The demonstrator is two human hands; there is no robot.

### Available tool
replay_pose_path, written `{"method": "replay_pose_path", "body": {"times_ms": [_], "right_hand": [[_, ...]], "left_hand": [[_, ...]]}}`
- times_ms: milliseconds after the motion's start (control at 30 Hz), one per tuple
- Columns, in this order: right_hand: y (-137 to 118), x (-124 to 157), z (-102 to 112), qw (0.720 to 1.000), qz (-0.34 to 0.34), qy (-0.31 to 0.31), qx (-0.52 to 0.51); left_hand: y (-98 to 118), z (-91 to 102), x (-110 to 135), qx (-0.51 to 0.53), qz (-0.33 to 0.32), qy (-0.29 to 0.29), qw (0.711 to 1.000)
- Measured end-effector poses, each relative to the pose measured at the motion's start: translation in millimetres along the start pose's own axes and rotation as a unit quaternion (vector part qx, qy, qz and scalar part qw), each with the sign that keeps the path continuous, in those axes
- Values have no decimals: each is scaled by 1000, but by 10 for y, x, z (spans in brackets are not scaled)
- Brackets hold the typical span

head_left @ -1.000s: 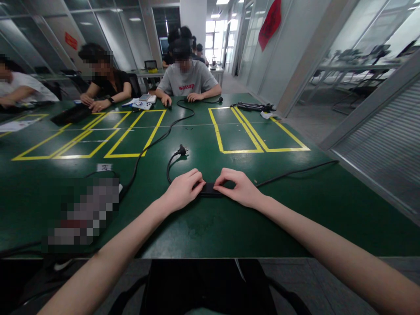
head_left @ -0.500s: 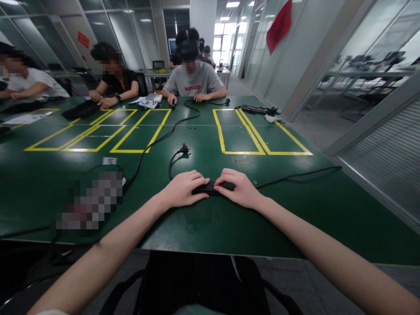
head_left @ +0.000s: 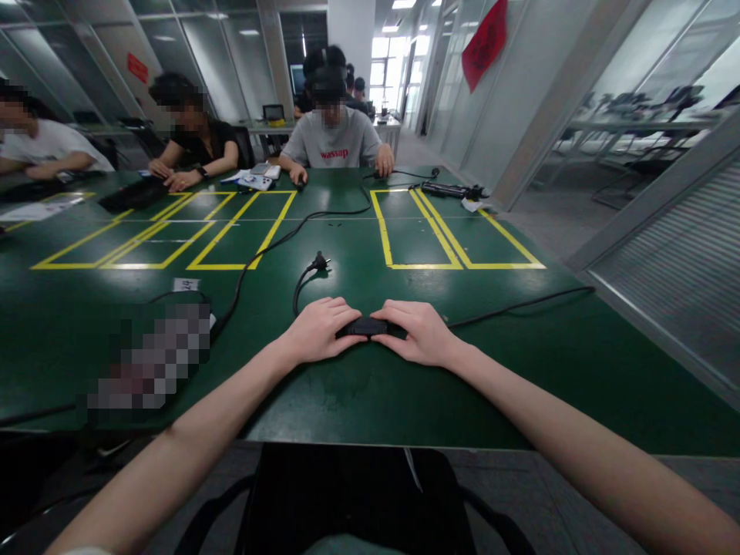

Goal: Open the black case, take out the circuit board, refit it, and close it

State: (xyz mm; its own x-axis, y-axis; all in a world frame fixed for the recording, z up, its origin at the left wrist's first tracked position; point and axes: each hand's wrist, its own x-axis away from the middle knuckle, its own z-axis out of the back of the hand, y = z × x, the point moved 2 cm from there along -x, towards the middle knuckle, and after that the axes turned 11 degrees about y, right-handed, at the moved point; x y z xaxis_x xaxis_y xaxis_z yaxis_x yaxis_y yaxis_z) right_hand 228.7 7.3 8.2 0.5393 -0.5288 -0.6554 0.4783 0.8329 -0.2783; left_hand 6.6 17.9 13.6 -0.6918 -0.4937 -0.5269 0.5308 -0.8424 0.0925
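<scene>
Between my two hands lies a black power cord connector (head_left: 370,327), level and close to the green table. My left hand (head_left: 322,331) grips its left end, thumb at the near side and fingers over the far side. The right end is held by my right hand (head_left: 421,331), thumb and forefinger closed on it. Whether the connector is one block or two joined pieces, I cannot tell. From behind my left hand a short cord curves away to a black plug (head_left: 319,263) with bare pins. Another black cord (head_left: 520,307) runs off to the right from my right hand.
A blurred-out long object (head_left: 156,358) lies at the left with a cable leading from it. Yellow tape (head_left: 425,267) marks boxes on the green table (head_left: 370,412). A folded black tripod (head_left: 452,190) lies far right. A person in grey (head_left: 335,139) sits opposite; others sit left.
My right hand's fingers have gone from a loose pinch at the connector's end to a closer grip along it. Across the table, the person's hand has moved right with a cable.
</scene>
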Motion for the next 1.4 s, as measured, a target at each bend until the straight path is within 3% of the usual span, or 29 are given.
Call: {"method": "replay_pose_path", "body": {"times_ms": [133,233,300,400,467,500,533,600,700,800,933,1100,1200,1400], "right_hand": [[4,-16,51,998,-49,-20,-41],[26,-34,74,982,-130,-33,-131],[73,-39,78,947,-229,-40,-221],[146,-29,60,862,-365,-93,-338],[171,-19,46,824,-400,-134,-377],[178,-16,44,818,-405,-139,-385],[182,-16,46,821,-403,-127,-383],[183,-20,63,861,-378,-75,-334],[151,-27,104,948,-275,-21,-158],[124,-18,126,985,-169,-22,-9],[130,2,131,993,-110,-19,32],[110,5,99,994,-98,-42,26],[94,-4,86,992,-123,-38,13],[110,-10,85,963,-248,-33,-99]], "left_hand": [[26,-1,-8,-20,-12,11,1000],[47,-2,-9,-44,-28,28,998],[62,-2,-9,-67,-52,53,995],[88,3,-14,-112,-97,91,985],[101,11,-19,-135,-113,107,979],[104,15,-22,-138,-112,113,977],[105,19,-24,-135,-106,120,978],[94,19,-24,-106,-78,132,982],[48,-10,-14,-37,-1,135,990],[-8,-57,-4,16,68,111,991],[-28,-78,-9,40,90,86,991],[26,-83,-13,38,86,67,993],[66,-91,-11,48,83,76,992],[166,-123,-46,-59,-31,80,995]]}}
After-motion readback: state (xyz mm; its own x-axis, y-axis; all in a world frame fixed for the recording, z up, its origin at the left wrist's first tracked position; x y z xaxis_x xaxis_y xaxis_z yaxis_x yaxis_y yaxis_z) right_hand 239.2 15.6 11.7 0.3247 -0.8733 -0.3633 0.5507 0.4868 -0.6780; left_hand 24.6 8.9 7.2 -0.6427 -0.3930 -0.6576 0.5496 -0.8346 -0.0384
